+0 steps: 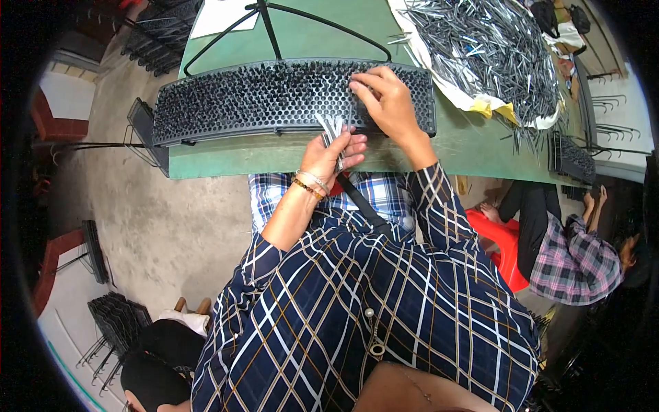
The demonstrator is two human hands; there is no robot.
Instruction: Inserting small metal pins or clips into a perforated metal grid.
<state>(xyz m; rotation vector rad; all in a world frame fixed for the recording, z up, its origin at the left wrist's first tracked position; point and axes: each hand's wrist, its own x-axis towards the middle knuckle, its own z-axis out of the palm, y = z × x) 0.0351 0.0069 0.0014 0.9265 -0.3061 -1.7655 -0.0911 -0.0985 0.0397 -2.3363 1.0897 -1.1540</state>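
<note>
My left hand is closed around a small bundle of slender silvery strips, their ends fanning out in front of a long black perforated rack. Over the right part of this rack, my right hand has its thumb and fingertips pinched close to the holes; what they hold, if anything, is too small to make out. Dark upright pieces crowd the left and far rows of the rack. A thin dark piece stands upright between my two hands.
The rack lies on a green tabletop. A big heap of thin metal pieces spreads over a white-and-yellow sack at the far right. Black rods rise behind the rack. Other people sit at the right and lower left.
</note>
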